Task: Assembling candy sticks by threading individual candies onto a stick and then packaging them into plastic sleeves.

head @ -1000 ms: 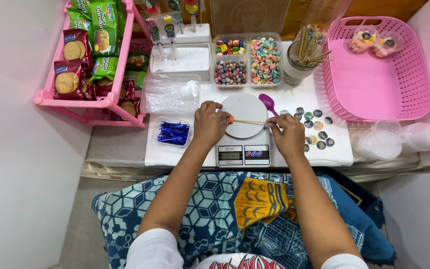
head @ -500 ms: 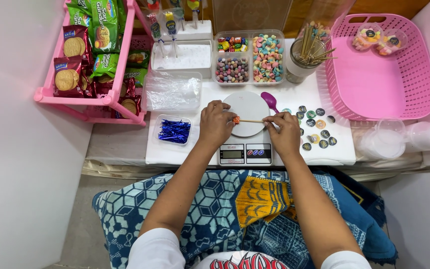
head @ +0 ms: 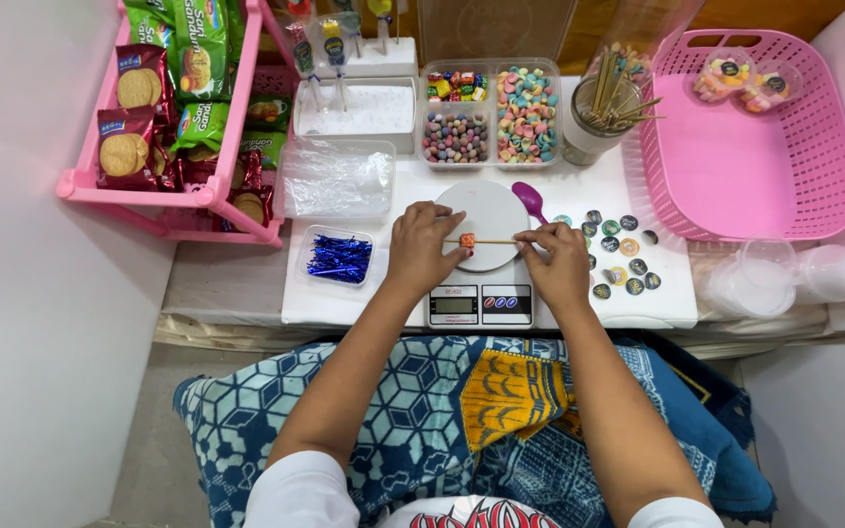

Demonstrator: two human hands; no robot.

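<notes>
Wooden and thin, the skewer lies level over the white scale plate, the left hand pinching the orange candy on it while the right hand pinches the other end to keep it steady.

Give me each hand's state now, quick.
Left hand: closed, pinching the orange candy on the wooden skewer.
Right hand: closed, pinching the skewer's other end.
</notes>
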